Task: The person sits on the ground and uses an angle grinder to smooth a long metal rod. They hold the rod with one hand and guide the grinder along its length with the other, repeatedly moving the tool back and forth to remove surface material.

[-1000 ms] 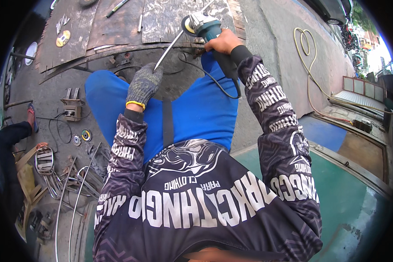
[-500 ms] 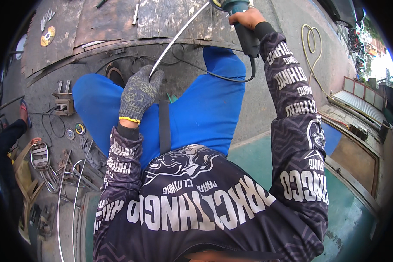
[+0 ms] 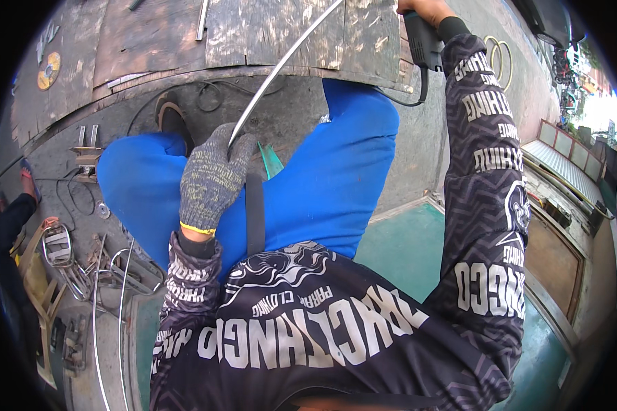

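- The metal rod [image 3: 281, 65] is up ahead of the person, its near end in the gloved left hand [image 3: 214, 178], over the gap between the legs of the blue trousers [image 3: 336, 154].
- Its long axis runs slantwise, away from the body and to the right, with a slight bow that may come from the lens; it crosses above the near edge of the bench [image 3: 164, 41] and leaves at the top of the view.
- Whether the rod rests on the bench or hangs clear of it, I cannot tell; its far end is out of view.
- The left hand is the nearer one: it is closed on the rod, fingers toward the bench.
- The bare right hand [image 3: 428, 8] is well apart from the left, farther forward and to the right of the rod, wrapped around the power tool [image 3: 425, 41].
- The top edge cuts off part of that hand and the tool's front end, so any contact between tool and rod cannot be judged.
- The tool's cord [image 3: 424, 85] drops from its rear near the right knee, clear of the visible rod.
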The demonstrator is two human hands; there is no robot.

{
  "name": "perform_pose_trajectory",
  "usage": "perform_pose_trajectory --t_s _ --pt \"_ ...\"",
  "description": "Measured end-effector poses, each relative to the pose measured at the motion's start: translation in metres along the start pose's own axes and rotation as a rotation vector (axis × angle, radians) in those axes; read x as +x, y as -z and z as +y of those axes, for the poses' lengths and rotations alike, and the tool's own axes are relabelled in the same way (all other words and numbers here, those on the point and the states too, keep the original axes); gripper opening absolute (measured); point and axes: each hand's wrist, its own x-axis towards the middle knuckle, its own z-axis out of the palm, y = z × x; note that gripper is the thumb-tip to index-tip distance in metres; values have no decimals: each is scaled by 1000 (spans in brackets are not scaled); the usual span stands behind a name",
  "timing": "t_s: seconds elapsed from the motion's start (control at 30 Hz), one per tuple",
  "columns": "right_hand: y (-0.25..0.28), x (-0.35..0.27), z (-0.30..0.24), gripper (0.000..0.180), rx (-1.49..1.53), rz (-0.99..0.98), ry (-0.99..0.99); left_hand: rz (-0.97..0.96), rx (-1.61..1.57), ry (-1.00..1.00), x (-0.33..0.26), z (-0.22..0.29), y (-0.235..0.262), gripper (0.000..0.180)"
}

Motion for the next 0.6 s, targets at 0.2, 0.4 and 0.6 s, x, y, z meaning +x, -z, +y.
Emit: perform_pose_trajectory --t_s 0.2,0.4,0.6 --pt "10 72 37 21 -287 -97 528 19 -17 25 0 7 2 27" --pt "20 112 46 30 33 -100 21 -27 20 55 1 4 5 28" --pt "22 104 35 47 221 -99 -117 -28 16 119 -2 6 5 28"
